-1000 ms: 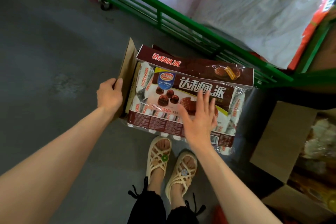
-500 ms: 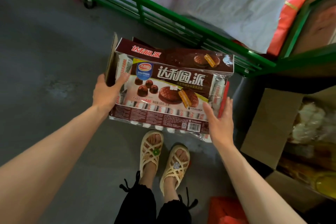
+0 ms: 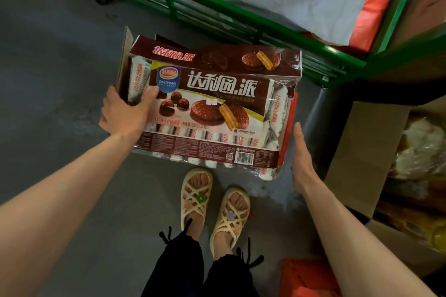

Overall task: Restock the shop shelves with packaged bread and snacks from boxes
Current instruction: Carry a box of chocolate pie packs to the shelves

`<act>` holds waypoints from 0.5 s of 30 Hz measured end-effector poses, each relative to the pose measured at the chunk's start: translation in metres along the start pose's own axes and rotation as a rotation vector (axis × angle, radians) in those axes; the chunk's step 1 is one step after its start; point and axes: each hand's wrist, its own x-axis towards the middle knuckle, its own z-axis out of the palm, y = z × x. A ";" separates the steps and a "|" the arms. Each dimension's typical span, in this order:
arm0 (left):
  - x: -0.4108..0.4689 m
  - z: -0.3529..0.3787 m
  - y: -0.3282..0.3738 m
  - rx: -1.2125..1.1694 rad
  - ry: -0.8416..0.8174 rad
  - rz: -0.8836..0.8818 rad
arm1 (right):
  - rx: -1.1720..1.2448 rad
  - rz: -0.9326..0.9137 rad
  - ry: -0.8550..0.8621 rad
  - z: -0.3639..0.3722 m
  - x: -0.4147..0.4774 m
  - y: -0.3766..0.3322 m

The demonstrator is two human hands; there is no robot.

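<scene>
A large brown pack of chocolate pies (image 3: 212,113) lies on top of an open cardboard box (image 3: 123,60) on the floor, with a second brown pack (image 3: 217,58) behind it. My left hand (image 3: 125,111) grips the front pack's left end, thumb on top and fingers underneath. My right hand (image 3: 300,154) is held flat and straight beside the pack's right end, close to it; whether it touches is unclear.
A green metal cart (image 3: 217,12) with white and red sacks stands just behind the box. At the right, an open cardboard box (image 3: 366,152) holds bagged bread. My sandalled feet (image 3: 212,202) stand in front on the grey floor. A red item (image 3: 306,277) lies bottom right.
My left hand moved from the box flap onto the pack's left end and gripped it. My right hand left the pack's top and went to its right side.
</scene>
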 end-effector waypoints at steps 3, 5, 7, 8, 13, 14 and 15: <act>0.002 0.005 -0.003 0.021 0.036 0.029 | -0.007 -0.013 -0.074 -0.001 0.002 0.005; 0.001 0.008 -0.004 0.030 0.047 0.043 | -0.007 -0.016 -0.097 -0.002 0.001 0.009; 0.000 0.009 -0.004 0.032 0.062 0.051 | 0.000 -0.003 -0.102 -0.003 0.005 0.014; -0.002 0.011 -0.003 0.028 0.072 0.053 | 0.006 0.002 -0.108 -0.003 0.007 0.017; -0.005 0.016 -0.004 0.017 0.109 0.056 | 0.002 0.021 -0.120 -0.005 0.012 0.026; -0.005 0.016 -0.005 0.017 0.110 0.058 | 0.010 0.021 -0.125 -0.004 0.011 0.025; -0.005 0.016 -0.005 0.017 0.109 0.061 | 0.016 0.026 -0.127 -0.004 0.011 0.025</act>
